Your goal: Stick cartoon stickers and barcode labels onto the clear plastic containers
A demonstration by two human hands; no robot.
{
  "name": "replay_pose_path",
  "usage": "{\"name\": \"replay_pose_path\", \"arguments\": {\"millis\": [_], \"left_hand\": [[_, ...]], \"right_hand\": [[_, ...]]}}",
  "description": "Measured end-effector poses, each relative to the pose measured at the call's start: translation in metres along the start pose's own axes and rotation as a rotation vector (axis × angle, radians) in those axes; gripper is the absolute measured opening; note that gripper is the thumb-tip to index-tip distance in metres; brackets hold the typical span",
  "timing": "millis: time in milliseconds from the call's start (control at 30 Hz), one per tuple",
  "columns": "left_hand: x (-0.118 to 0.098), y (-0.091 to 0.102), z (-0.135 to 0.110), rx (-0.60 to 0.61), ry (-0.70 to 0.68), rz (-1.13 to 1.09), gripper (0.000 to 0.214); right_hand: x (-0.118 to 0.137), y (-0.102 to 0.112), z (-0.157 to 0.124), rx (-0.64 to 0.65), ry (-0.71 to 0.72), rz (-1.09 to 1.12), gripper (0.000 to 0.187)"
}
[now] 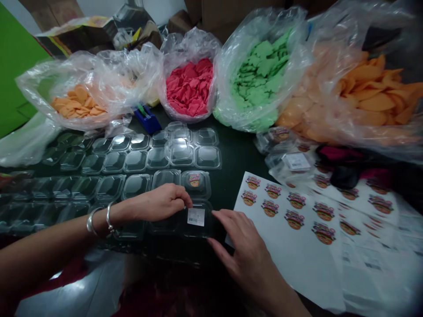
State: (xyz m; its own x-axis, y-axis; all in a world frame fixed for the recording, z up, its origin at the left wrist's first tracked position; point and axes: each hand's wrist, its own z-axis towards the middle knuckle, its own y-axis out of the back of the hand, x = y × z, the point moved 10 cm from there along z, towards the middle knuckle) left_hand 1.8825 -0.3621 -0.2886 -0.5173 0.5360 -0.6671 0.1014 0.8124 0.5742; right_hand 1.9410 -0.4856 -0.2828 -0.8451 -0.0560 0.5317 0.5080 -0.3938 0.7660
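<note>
My left hand (161,201) reaches in from the left, fingers curled, pinching the left edge of a clear plastic clamshell box (198,226) that carries a white barcode label (196,217). My right hand (243,246) lies just right of that box, fingers stretched out and touching its right edge. Just behind it sits another clear box with a round colourful sticker (194,179) on its lid. Two bangles (99,219) ring my left wrist.
Rows of clear clamshell boxes (132,160) cover the dark table to the left. A sheet of round stickers (291,211) lies at the right. Behind stand plastic bags of orange pieces (77,103), red pieces (190,88), green pieces (261,72) and more orange pieces (376,97).
</note>
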Motion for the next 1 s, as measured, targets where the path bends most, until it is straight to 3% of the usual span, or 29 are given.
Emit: {"name": "replay_pose_path", "arguments": {"millis": [100,300,500,633,700,800,867,933,1000], "left_hand": [[-0.002,-0.001,0.001,0.008,0.004,0.047,0.033],[-0.006,-0.002,0.004,0.014,0.013,0.135,0.035],[-0.006,0.001,0.002,-0.012,0.006,0.137,0.034],[-0.010,0.020,-0.005,-0.291,-0.048,0.294,0.026],[-0.018,0.016,-0.008,-0.358,-0.131,0.396,0.023],[-0.028,-0.014,-0.009,-0.224,-0.268,0.518,0.018],[-0.028,-0.024,-0.008,-0.164,-0.290,0.584,0.016],[-0.026,-0.019,-0.005,-0.162,-0.294,0.587,0.016],[-0.027,0.000,0.000,-0.261,-0.304,0.552,0.016]], "right_hand": [[0.006,0.001,0.002,-0.019,0.024,-0.009,0.041],[0.028,-0.005,0.009,-0.071,0.170,0.011,0.019],[0.028,-0.016,0.007,-0.049,0.229,0.023,0.022],[0.028,-0.014,0.009,-0.055,0.252,0.017,0.027],[0.029,-0.013,0.011,-0.061,0.255,0.011,0.029],[0.030,-0.012,0.011,-0.070,0.254,0.004,0.030],[0.030,-0.012,0.010,-0.084,0.248,-0.006,0.026],[0.028,-0.013,0.010,-0.092,0.234,-0.022,0.017],[0.026,-0.015,0.014,-0.070,0.203,-0.055,0.015]]}}
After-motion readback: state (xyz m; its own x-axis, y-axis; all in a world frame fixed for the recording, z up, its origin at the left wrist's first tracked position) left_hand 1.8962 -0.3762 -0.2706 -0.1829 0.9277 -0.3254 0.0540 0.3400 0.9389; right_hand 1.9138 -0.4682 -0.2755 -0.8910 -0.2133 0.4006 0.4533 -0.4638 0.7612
